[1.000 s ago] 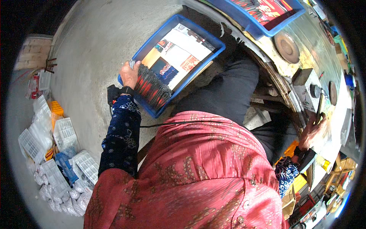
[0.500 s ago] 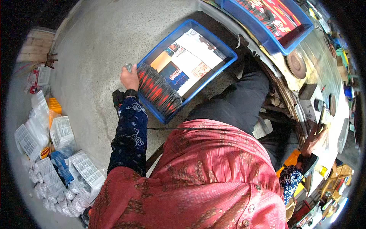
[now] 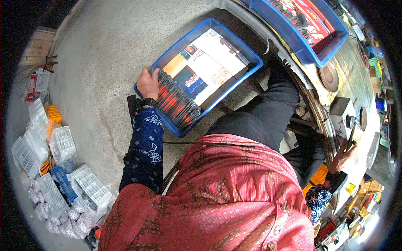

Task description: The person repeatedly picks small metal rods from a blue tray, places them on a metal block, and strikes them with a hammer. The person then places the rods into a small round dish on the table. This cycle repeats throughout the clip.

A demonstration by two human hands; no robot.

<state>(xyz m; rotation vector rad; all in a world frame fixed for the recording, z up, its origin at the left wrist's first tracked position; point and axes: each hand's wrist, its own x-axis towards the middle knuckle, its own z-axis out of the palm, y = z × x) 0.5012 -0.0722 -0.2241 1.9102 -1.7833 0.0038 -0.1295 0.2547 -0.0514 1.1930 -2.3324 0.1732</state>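
My left hand is at the left corner of a blue plastic tray. Its fingers are curled, thumb apart, around a thin dark metal piece at the end of a packed row. That row of thin dark pieces with red patches fills the near-left end of the tray; printed paper lines the rest. Far to the right, my right hand rests at the workbench, closed on a slim dark piece. Beside it stands a grey metal block with a black round knob; the fingers are small in view.
Another blue tray with similar pieces stands on the workbench, near a round brown disc. At the left, white plastic baskets and wrapped bundles sit on the floor. My dark-trousered leg lies beside the lower tray.
My left hand has moved slightly right and down, from outside the tray's corner onto the end of the row, with the piece it held. My right hand stays by the metal block.
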